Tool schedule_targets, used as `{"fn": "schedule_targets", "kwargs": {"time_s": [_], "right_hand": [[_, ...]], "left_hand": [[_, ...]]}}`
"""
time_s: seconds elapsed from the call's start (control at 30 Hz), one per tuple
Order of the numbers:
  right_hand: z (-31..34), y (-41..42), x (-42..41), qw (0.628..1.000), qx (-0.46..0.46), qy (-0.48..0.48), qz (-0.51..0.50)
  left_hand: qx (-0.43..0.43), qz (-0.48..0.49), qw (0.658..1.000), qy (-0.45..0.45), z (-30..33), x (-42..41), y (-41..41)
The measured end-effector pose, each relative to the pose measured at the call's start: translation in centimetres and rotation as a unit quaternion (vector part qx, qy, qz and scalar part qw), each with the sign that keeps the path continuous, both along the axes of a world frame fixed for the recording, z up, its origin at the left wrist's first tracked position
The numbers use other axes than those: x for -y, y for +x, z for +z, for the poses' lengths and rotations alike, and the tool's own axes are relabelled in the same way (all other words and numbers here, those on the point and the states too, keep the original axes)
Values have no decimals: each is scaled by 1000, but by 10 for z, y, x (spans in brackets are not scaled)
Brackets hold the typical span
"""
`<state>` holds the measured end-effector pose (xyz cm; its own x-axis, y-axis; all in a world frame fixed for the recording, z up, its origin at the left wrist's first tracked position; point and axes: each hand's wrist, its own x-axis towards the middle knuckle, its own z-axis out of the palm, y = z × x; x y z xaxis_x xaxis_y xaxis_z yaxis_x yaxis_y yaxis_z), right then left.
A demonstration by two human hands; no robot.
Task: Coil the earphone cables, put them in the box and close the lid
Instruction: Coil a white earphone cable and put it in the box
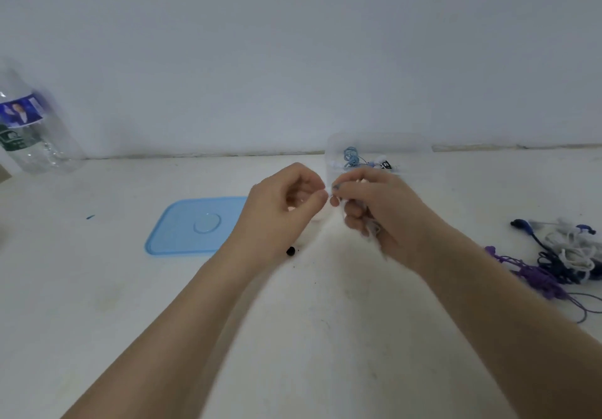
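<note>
The white earphone cable (371, 228) is bunched in the right hand (374, 210), whose fingers curl round it. The left hand (286, 203), fingers curled, pinches toward its free end; what it holds cannot be resolved. The clear box (413, 145) stands directly behind the right hand, lid (182, 233) left.
</note>
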<state>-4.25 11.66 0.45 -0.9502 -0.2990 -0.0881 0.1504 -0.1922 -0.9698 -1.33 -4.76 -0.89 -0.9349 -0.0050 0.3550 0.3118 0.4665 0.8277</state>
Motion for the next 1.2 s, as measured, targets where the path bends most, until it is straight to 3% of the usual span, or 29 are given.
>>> {"fn": "schedule_targets", "kwargs": {"time_s": [0.13,0.23,0.43,0.6,0.77,0.87,0.97,1.07,1.13,1.2], "right_hand": [[36,-53,-9,994,-37,84,-67],[46,-95,-10,971,-76,203,-102],[41,-124,-1,908,-39,418,3],[52,-116,-5,882,-78,464,-22],[78,-96,-33,822,-149,542,-84],[87,-74,-57,818,-141,551,-83],[87,-45,-79,813,-126,566,-54],[76,-14,-100,778,-77,622,38],[65,2,-111,759,-48,645,74],[54,9,-116,777,-51,624,64]], "left_hand": [[-9,12,996,-86,38,-5,-44],[8,19,989,-149,49,-10,-75],[41,-3,959,-279,43,-20,-97],[40,1,947,-320,39,-26,-96],[-9,21,948,-317,42,-45,-79],[-21,6,947,-319,41,-65,-66],[-5,-31,944,-330,38,-83,-52],[23,-35,940,-339,28,-93,-38],[23,8,943,-331,24,-93,-33],[53,69,948,-306,23,-83,-36]]}}
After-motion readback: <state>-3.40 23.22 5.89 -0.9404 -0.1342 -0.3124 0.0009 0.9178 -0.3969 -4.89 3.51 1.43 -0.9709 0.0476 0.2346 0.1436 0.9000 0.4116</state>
